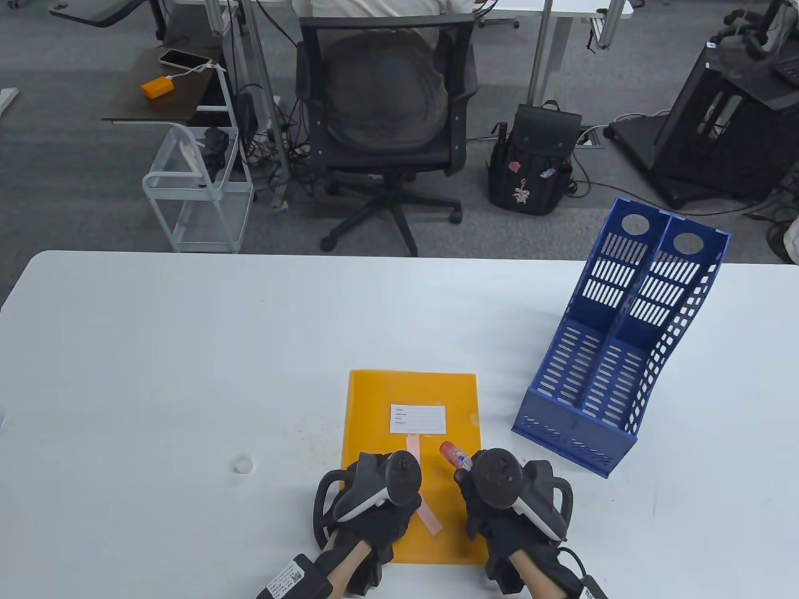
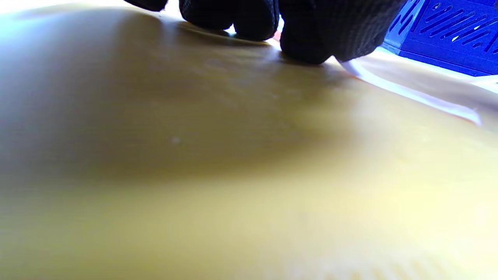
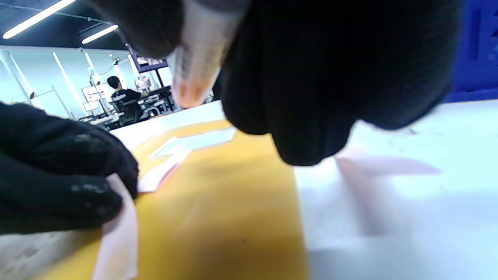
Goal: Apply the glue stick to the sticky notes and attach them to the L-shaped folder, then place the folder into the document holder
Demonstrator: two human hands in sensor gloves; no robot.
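An orange L-shaped folder (image 1: pixel 381 430) with a white label (image 1: pixel 418 418) lies flat near the table's front edge. A long pink sticky note (image 1: pixel 429 516) lies along it. My left hand (image 1: pixel 377 502) rests on the folder and pinches the sticky note (image 3: pixel 116 233) between curled fingers (image 3: pixel 58 171). Its fingertips (image 2: pixel 303 46) touch the folder (image 2: pixel 233 155) while the note (image 2: pixel 408 95) trails out beside them. My right hand (image 1: pixel 484 490) grips a glue stick (image 1: pixel 452 453), tip pointing up-left just right of the note. The glue stick (image 3: pixel 202 50) hangs above the folder (image 3: pixel 218 202).
The blue two-slot document holder (image 1: pixel 624 349) stands at the right, openings facing me. A small white cap (image 1: pixel 241 463) lies left of the folder. Beyond the table's far edge are an office chair (image 1: pixel 387 106), a backpack (image 1: pixel 537 162) and a wire cart (image 1: pixel 200 187).
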